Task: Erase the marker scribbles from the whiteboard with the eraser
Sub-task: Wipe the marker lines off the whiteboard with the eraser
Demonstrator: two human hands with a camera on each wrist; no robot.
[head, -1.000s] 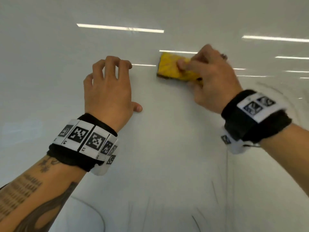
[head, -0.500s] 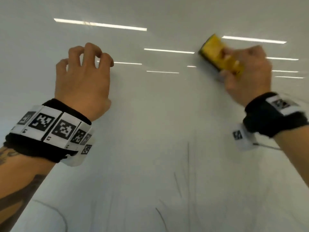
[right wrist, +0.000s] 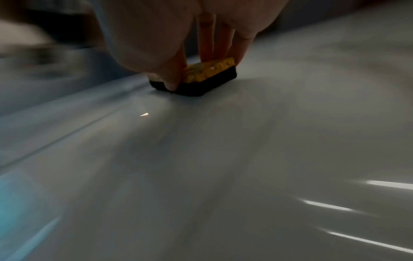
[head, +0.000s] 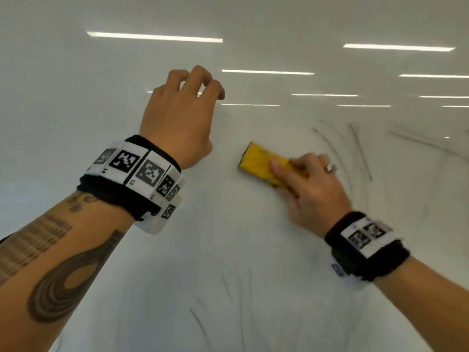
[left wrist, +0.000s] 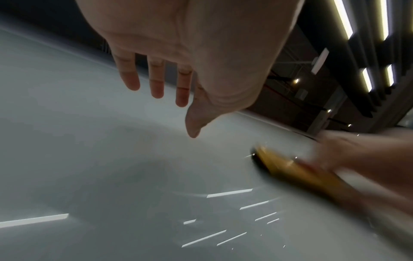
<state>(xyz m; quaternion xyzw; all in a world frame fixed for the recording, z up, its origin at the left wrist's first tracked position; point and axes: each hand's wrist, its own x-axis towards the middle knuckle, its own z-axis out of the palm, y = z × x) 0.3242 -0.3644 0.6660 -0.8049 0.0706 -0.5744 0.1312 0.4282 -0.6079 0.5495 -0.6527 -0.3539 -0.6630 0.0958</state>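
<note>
My right hand [head: 302,181] grips a yellow eraser [head: 261,163] with a black felt base, pressed flat on the whiteboard [head: 241,237]. In the right wrist view the thumb and fingers pinch the eraser [right wrist: 208,74] from both sides. Thin black marker scribbles [head: 352,148] run to the right of the eraser, and more scribbles [head: 203,323] lie near the bottom of the board. My left hand [head: 182,107] holds nothing, up and left of the eraser, its fingers loosely bent close to the board; in the left wrist view the left hand [left wrist: 170,88] hangs relaxed over the surface.
Ceiling lights reflect as bright bars [head: 154,36] across the glossy board. The board's top edge [left wrist: 268,121] shows in the left wrist view, with a dark ceiling and light fixtures beyond it.
My right hand has swept the eraser from the upper right down and left toward the board's middle. My left hand has stayed in place against the board.
</note>
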